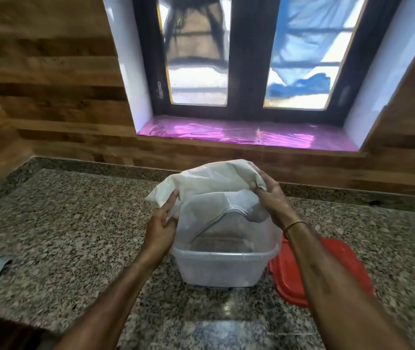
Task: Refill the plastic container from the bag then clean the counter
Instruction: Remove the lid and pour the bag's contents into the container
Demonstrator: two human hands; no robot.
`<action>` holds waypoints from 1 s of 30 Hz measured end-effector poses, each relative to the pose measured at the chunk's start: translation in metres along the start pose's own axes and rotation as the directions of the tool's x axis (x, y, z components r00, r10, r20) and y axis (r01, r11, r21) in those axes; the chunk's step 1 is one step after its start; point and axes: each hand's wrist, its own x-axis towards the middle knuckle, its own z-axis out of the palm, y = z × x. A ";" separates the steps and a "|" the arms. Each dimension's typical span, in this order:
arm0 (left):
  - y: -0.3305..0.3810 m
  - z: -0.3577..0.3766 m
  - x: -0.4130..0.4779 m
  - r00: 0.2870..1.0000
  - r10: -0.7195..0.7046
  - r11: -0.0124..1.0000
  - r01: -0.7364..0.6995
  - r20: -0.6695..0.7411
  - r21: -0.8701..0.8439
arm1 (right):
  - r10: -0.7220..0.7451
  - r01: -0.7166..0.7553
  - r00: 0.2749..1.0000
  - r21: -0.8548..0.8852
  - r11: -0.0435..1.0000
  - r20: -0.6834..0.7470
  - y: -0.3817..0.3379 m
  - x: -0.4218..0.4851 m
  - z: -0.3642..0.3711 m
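Left hand [162, 223] and right hand [270, 198], fingers closed on the bag [209, 183], hold it upended over the plastic container [221, 266] at frame centre, forearms converging from below

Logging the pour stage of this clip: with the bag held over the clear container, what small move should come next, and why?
Probably lift the bag's upper end a little higher. Both hands, left hand and right hand, grip it above the plastic container, its lower end already hanging inside the rim, so a steeper tilt should send the contents in, not onto the granite counter.
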 end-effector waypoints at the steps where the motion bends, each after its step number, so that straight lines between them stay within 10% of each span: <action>1: 0.001 0.001 0.001 1.000 -0.027 0.999 0.027 0.006 -0.040 | 0.004 -0.004 1.000 0.001 1.000 0.023 0.000 -0.001 -0.001; 9: 0.023 0.004 0.006 0.978 -0.192 0.885 0.206 0.076 -0.418 | 0.226 -0.257 0.961 0.209 0.943 0.161 -0.018 0.007 -0.007; 14: 0.028 0.009 0.022 0.916 -0.358 0.879 0.265 -0.181 -0.397 | 0.282 -0.294 0.956 0.231 0.927 0.086 -0.013 0.009 -0.009; 19: 0.031 -0.008 0.043 0.847 -0.523 0.731 0.504 0.098 -0.459 | 0.301 -0.307 0.952 0.215 0.927 0.059 -0.014 0.010 -0.007; 30: 0.035 -0.010 0.053 0.688 -0.715 0.456 0.592 0.122 -0.664 | 0.340 -0.324 0.940 0.358 0.876 0.021 -0.020 -0.002 -0.001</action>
